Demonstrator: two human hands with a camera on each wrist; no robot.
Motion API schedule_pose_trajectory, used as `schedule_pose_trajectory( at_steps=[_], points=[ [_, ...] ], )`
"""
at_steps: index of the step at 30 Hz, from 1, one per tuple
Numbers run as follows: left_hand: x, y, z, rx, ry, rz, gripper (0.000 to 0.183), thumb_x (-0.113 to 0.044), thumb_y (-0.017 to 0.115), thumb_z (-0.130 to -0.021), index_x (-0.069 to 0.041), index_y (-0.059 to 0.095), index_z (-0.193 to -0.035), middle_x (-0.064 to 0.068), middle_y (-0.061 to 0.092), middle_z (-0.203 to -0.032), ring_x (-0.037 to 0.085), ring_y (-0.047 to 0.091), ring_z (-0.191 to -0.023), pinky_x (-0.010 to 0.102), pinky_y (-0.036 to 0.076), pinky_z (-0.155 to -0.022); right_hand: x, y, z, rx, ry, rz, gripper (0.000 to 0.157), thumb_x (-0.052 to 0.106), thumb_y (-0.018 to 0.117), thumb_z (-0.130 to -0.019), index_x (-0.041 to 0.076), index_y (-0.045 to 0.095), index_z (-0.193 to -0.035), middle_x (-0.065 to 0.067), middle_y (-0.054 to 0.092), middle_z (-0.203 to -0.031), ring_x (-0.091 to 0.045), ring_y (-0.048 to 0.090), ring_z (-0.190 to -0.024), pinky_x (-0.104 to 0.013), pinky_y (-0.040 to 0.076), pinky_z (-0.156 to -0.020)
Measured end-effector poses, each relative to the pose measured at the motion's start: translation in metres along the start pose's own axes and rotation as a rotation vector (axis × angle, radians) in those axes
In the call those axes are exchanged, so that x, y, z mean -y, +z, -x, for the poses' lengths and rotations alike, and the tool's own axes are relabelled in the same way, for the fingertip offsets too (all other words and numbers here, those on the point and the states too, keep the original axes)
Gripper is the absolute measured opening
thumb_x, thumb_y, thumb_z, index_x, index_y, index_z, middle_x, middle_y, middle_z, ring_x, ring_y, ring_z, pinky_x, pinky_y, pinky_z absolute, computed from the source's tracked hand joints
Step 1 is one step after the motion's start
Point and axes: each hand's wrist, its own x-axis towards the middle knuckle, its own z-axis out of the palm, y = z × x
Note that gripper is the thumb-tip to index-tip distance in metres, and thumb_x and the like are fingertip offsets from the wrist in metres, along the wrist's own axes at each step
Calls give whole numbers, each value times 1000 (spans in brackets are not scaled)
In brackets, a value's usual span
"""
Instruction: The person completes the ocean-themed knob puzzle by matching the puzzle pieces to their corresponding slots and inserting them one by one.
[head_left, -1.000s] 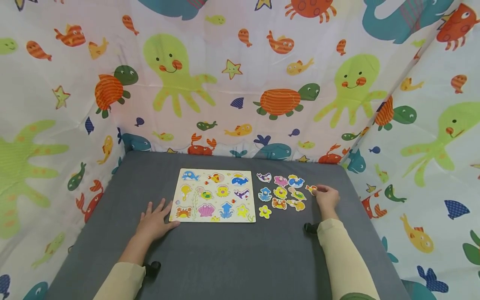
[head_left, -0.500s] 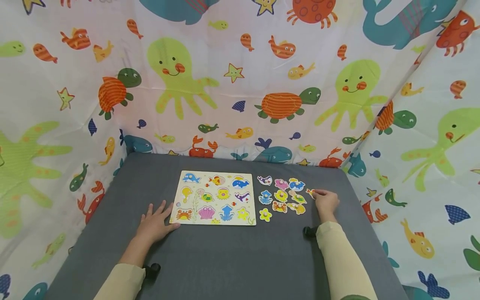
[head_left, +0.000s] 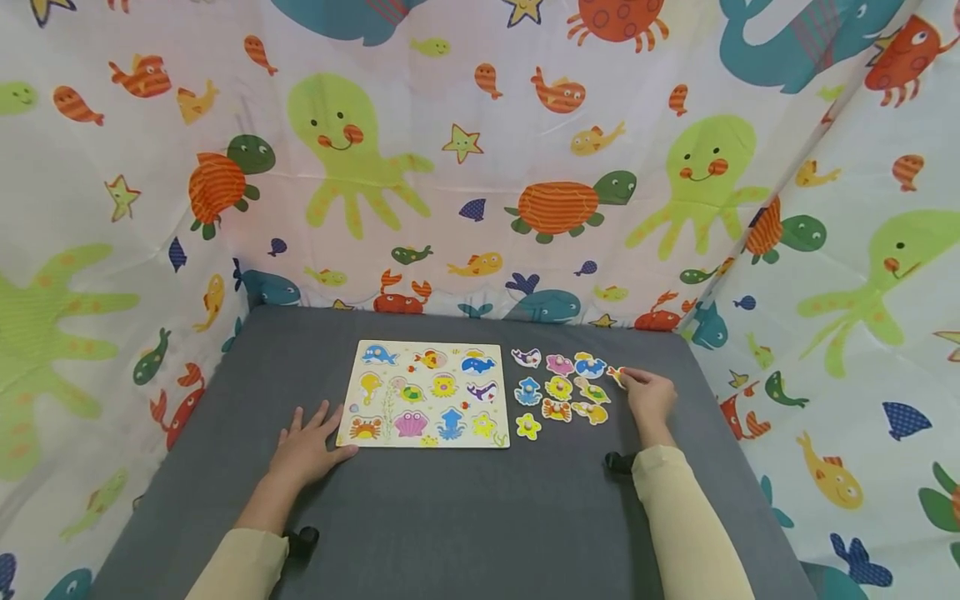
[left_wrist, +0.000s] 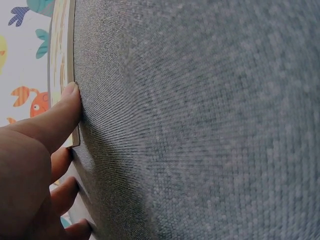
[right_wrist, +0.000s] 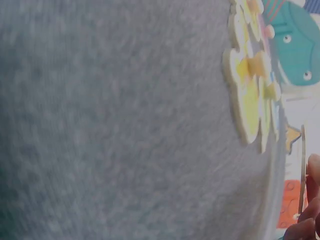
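A pale puzzle board [head_left: 390,375] printed with sea animals lies on the grey table. My left hand [head_left: 306,448] rests at its lower left corner with fingers spread. The left wrist view shows the thumb [left_wrist: 62,112] against the board's edge. To the right of the board, my right hand [head_left: 651,398] pinches a small orange-and-yellow fish puzzle piece [head_left: 616,375]. This piece [right_wrist: 302,170] appears edge-on between the fingertips in the right wrist view, off the cloth. Loose knobbed pieces lie just left of that hand, including a turtle [head_left: 592,391] and a yellow fish [head_left: 590,412].
More loose pieces lie between board and right hand: a crab [head_left: 557,409], a starfish [head_left: 528,427], a squid [head_left: 527,392] and a pink shell [head_left: 559,365]. A curtain [head_left: 487,225] printed with sea animals stands around the table's back and sides.
The right hand has lifted the fish piece slightly and tilted it, with a small shift left. The left hand and the board keep their places, while the head view has swayed a little.
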Motion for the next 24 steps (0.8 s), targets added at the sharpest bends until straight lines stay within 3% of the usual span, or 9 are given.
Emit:
schedule_pose_trajectory(
  at_steps=[7, 13, 24],
  points=[
    [0, -2, 0, 8, -3, 3, 95, -55, 70, -89, -11, 26, -160, 24, 15, -166, 58, -2, -149, 75, 6, -115, 17, 6, 12, 15, -61, 9, 26, 28, 72, -96, 13, 78, -116, -11, 76, -114, -28, 67, -108, -43, 53, -88],
    [0, -1, 2, 7, -11, 11, 95, -53, 71, -89, -10, 25, -161, 24, 13, -167, 58, -3, -149, 75, 5, -116, 31, 14, 24, 49, -167, 20, 25, 28, 73, -95, 12, 79, -113, -11, 78, -105, -25, 74, -97, -32, 57, -73],
    [0, 1, 3, 7, -16, 15, 94, -55, 70, -89, -11, 26, -160, 23, 14, -167, 57, -2, -150, 74, 5, -116, 52, 34, 44, 81, -370, 31, 19, 22, 76, -92, 9, 81, -105, -13, 76, -107, -30, 70, -100, -44, 55, -79]
  ],
)
